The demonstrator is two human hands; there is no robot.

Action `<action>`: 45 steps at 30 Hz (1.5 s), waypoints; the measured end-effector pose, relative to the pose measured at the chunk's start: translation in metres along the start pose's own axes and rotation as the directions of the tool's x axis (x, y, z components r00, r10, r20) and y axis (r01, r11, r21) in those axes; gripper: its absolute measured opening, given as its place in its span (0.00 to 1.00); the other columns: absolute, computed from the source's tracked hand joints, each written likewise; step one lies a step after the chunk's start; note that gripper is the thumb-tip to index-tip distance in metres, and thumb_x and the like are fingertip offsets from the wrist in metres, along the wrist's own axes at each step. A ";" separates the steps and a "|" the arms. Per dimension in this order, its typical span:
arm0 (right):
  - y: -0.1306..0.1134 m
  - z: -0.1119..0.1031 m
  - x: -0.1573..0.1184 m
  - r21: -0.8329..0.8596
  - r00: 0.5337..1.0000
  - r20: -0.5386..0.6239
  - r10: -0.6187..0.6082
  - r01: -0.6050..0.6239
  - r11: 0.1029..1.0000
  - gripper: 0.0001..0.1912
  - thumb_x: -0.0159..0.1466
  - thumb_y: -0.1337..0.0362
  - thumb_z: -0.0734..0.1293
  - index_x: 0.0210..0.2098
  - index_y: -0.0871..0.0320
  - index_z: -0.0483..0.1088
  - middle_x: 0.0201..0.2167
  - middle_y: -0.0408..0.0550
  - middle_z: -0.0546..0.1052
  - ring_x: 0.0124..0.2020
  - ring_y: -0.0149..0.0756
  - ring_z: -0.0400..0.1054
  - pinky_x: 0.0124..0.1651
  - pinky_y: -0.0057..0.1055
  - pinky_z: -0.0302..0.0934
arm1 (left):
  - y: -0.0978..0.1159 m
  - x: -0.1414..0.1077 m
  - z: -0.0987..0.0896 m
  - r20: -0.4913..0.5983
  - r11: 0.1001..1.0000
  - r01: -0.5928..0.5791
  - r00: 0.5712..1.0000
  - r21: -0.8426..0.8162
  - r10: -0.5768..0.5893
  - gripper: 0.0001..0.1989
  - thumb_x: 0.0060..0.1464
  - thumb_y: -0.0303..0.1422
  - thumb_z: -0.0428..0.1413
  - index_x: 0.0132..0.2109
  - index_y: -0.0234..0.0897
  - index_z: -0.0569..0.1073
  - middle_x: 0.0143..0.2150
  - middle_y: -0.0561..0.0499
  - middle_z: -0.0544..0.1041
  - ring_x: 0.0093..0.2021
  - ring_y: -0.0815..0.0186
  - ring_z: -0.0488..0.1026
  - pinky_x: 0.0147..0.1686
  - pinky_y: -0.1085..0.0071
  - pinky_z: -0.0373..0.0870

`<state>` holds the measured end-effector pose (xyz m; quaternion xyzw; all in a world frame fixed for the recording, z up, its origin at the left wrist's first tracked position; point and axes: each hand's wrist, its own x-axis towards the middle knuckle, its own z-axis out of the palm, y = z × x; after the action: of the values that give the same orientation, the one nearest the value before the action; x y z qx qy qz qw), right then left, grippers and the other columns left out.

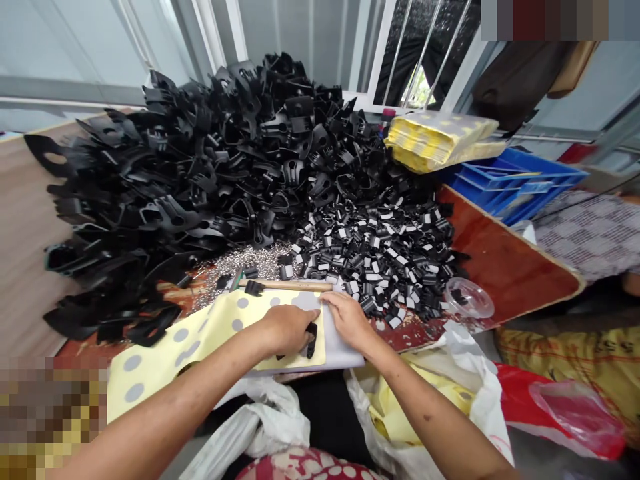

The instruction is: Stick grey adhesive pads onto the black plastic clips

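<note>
A yellow sheet with grey dots (237,325) lies along the table's front edge, its right part over a plain grey sheet (345,353). My left hand (290,328) rests on the yellow sheet with its fingers bent, next to a small black part (311,340); whether it grips that part is unclear. At the sheet's upper right corner, my right hand (347,317) has its fingertips together on the edge. Just behind the sheet lies a wooden-handled tool (295,286), with a small black clip (254,287) near its left end.
Black plastic parts (240,147) form a large heap at the back left. Small black and grey clips (380,247) and metal pins (245,261) lie before it. At right are a clear plastic cup (469,298), folded yellow sheets (435,140) and a blue crate (515,177). White bags hang below the table's edge.
</note>
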<state>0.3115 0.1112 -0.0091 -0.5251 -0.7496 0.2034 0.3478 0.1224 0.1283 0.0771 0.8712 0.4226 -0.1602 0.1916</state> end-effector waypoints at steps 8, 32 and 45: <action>0.004 0.000 0.013 0.394 0.945 0.122 0.305 -0.328 0.859 0.13 0.62 0.71 0.65 0.42 0.55 0.80 0.44 0.48 0.83 0.46 0.41 0.76 0.54 0.40 0.68 | -0.012 0.006 0.012 -0.015 1.000 0.011 1.000 -0.020 -0.011 0.34 0.59 0.35 0.53 0.73 0.49 0.62 0.49 0.34 0.83 0.46 0.42 0.80 0.41 0.56 0.72; -0.080 -0.002 -0.002 0.631 0.966 -0.119 0.230 -0.106 0.769 0.11 0.59 0.70 0.70 0.42 0.54 0.73 0.34 0.42 0.76 0.36 0.33 0.72 0.44 0.30 0.66 | -0.022 -0.071 0.063 -0.127 -0.447 -0.372 0.864 -0.814 -0.488 0.33 0.51 0.38 0.69 0.63 0.51 0.68 0.47 0.52 0.74 0.39 0.65 0.75 0.39 0.68 0.76; -0.099 0.041 -0.001 0.666 0.952 -0.098 0.289 -0.153 0.730 0.08 0.57 0.66 0.71 0.37 0.56 0.73 0.32 0.43 0.76 0.35 0.33 0.71 0.42 0.30 0.67 | -0.008 -0.073 0.069 -0.230 -0.626 -0.486 0.864 -0.610 -0.447 0.23 0.64 0.42 0.59 0.63 0.46 0.70 0.51 0.47 0.75 0.44 0.59 0.76 0.43 0.61 0.78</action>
<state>0.2172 0.0762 0.0291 -0.4743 -0.5260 0.4387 0.5531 0.0646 0.0517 0.0477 0.1825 0.3158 0.5564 0.7466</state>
